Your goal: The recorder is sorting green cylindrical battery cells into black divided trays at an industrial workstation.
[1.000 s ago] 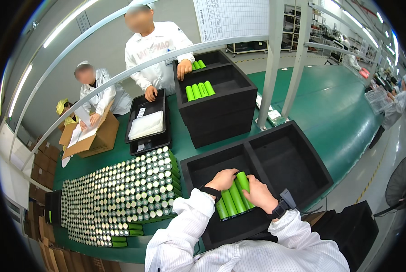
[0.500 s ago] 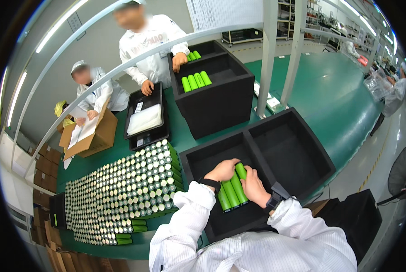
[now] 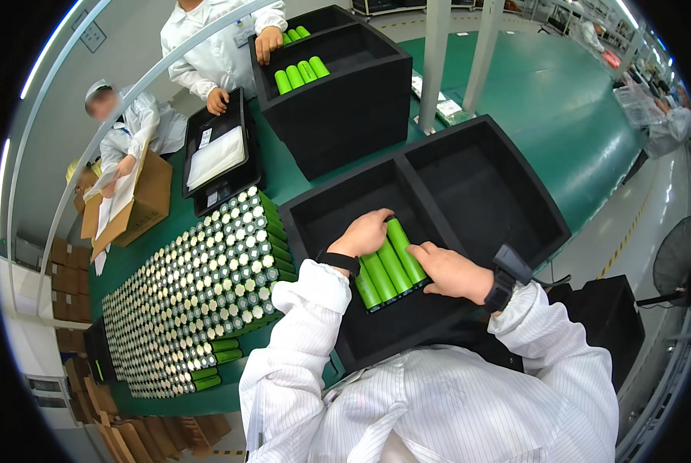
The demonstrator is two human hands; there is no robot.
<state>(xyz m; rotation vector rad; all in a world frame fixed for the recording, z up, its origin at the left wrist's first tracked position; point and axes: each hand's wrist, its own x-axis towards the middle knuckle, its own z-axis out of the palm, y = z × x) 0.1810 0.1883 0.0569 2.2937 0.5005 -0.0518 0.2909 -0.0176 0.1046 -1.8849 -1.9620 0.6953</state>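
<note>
A row of several green cylindrical battery cells [image 3: 391, 268] lies side by side in the left compartment of a black foam box [image 3: 345, 333]. My left hand [image 3: 364, 234] is closed over the far left part of the row, its fingertips by the cells' far ends. From the right, my right hand [image 3: 457, 272] presses its fingers against the rightmost cell, thumb toward the near end. Parts of the left-hand cells are hidden beneath my left hand. On the table to the left stands a large block of stacked battery cells [image 3: 199, 293], mostly end-on, with green sides showing.
The foam box's right compartment [image 3: 480, 185] holds nothing visible. Beyond stands a taller black box [image 3: 337, 116] with green cells, a co-worker's hand [image 3: 269, 45] at its rim. Black trays [image 3: 220, 154] and a cardboard box [image 3: 141, 202] lie farther left; metal posts [image 3: 435, 69] rise behind.
The whole view has shifted. My right hand has slid from the row's far end down its right side. The cells now lie more evenly lined up; my left hand stays at their far left.
</note>
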